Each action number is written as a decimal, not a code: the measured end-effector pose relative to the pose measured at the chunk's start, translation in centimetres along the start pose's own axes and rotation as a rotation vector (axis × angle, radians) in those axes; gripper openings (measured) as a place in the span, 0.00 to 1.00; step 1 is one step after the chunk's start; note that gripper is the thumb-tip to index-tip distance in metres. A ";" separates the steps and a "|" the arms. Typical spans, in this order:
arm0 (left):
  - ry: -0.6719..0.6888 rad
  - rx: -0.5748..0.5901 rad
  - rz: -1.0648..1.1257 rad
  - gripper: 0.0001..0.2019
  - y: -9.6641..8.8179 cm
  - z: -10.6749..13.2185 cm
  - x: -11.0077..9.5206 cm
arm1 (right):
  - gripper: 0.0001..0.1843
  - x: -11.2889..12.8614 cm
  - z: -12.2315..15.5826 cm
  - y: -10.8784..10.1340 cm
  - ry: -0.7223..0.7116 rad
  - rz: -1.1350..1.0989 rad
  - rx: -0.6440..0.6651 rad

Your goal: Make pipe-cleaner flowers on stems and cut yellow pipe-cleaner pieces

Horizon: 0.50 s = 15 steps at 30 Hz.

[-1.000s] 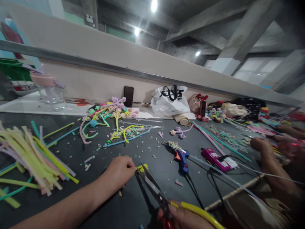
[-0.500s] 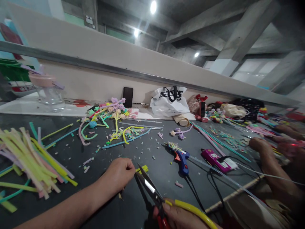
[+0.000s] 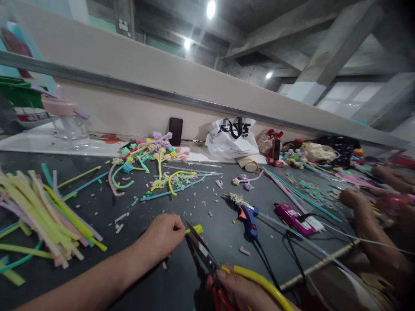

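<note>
My left hand (image 3: 167, 236) is closed in a pinch around thin yellow strips (image 3: 197, 229), whose ends stick out to the right of the fingers. In my right hand (image 3: 241, 287) is a pair of scissors (image 3: 205, 252), with one yellow and one red handle. Its blades point up and left and lie across the yellow strips, close to my left fingertips. Whether the blades touch the strips I cannot tell. A blue glue gun (image 3: 249, 220) lies to the right of the scissors.
Many pastel strips (image 3: 42, 216) are piled at the left. Foam-like flower sprigs (image 3: 158, 147) and small scraps lie farther back. A phone (image 3: 175, 131) and a white bag (image 3: 231, 140) stand by the partition. A purple device (image 3: 296, 218) with cables lies right, near another person's arm (image 3: 366, 220).
The scissors and my right hand have shifted slightly left. My left hand keeps its pinch on the yellow strips, and the whole view has moved a little.
</note>
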<state>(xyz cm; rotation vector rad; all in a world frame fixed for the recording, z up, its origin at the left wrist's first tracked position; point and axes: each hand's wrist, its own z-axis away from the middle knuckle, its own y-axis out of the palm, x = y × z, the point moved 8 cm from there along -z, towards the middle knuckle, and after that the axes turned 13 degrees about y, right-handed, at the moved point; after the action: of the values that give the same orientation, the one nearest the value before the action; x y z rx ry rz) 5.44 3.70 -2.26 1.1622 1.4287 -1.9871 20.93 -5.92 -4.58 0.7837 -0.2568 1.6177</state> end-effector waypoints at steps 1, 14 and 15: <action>0.004 -0.009 -0.017 0.11 -0.1 0.0 0.0 | 0.20 0.0 0.0 -0.1 -0.003 0.002 -0.011; -0.001 -0.039 -0.068 0.12 -0.2 -0.1 0.3 | 0.20 0.5 0.0 -0.1 -0.005 0.059 -0.009; 0.003 -0.040 -0.067 0.12 -0.2 -0.1 0.4 | 0.20 0.5 0.0 -0.1 -0.010 0.067 -0.019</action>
<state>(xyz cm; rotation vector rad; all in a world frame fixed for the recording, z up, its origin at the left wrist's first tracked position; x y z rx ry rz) 5.15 3.88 -2.47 1.1142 1.5198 -1.9927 21.07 -5.48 -4.29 0.7757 -0.3082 1.6722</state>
